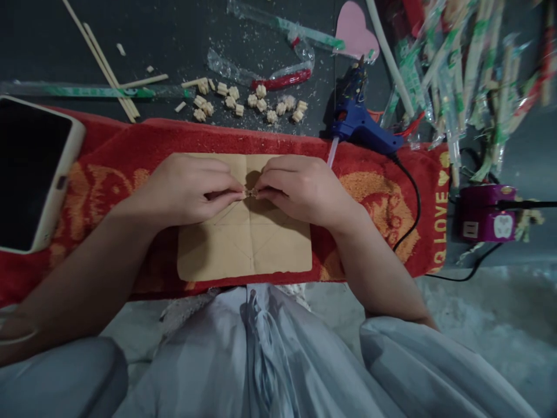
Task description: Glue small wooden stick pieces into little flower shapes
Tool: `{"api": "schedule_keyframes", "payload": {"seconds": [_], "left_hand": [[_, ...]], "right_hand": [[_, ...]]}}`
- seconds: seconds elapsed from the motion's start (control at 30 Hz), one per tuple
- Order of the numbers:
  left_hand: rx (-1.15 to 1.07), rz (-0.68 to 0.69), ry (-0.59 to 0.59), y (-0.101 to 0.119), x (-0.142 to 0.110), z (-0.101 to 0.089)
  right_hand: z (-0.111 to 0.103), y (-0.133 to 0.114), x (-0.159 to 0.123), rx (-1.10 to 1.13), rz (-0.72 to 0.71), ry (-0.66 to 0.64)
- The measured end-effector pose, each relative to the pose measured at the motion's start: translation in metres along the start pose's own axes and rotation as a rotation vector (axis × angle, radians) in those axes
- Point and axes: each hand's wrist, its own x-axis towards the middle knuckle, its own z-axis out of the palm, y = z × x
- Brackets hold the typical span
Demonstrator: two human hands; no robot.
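Observation:
My left hand (pixel 191 188) and my right hand (pixel 300 187) meet over a brown cardboard sheet (pixel 243 249) with pencil lines on it. Both pinch one tiny wooden piece (pixel 250 192) between their fingertips, just above the sheet. The cardboard lies on a red and orange towel (pixel 383 197). Beyond the towel, several small bundles of cut sticks (pixel 250 103) sit on the dark floor amid sawdust.
A blue glue gun (pixel 359 125) rests at the towel's far right, its black cord running right to a purple device (pixel 487 213). A phone (pixel 32 174) lies left. Chopsticks (pixel 102 64), plastic wrappers (pixel 461 64) and a pink heart (pixel 354 29) lie beyond.

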Motion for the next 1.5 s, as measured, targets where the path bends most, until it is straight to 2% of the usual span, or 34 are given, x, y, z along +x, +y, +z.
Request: {"api": "schedule_keyframes", "payload": {"seconds": [0.3, 0.7, 1.0, 1.17, 1.5], "left_hand": [[-0.018, -0.021, 0.012, -0.0001, -0.0014, 0.0014], [-0.061, -0.137, -0.061, 0.0006, -0.0025, 0.0013], [-0.052, -0.087, -0.036, 0.0009, -0.0009, 0.0013], [-0.042, -0.127, -0.105, 0.0035, 0.0005, -0.0027], [-0.050, -0.159, -0.125, 0.0037, 0.0011, -0.0032]], "right_hand": [[-0.0022, -0.0001, -0.0008, -0.006, 0.010, -0.025], [-0.0016, -0.0010, -0.0011, 0.071, 0.030, -0.010], [-0.0021, -0.0010, -0.0010, 0.045, 0.027, -0.021], [-0.0008, -0.0003, -0.0015, 0.033, 0.026, -0.016], [-0.0037, -0.0007, -0.0004, 0.036, 0.023, -0.040]]}}
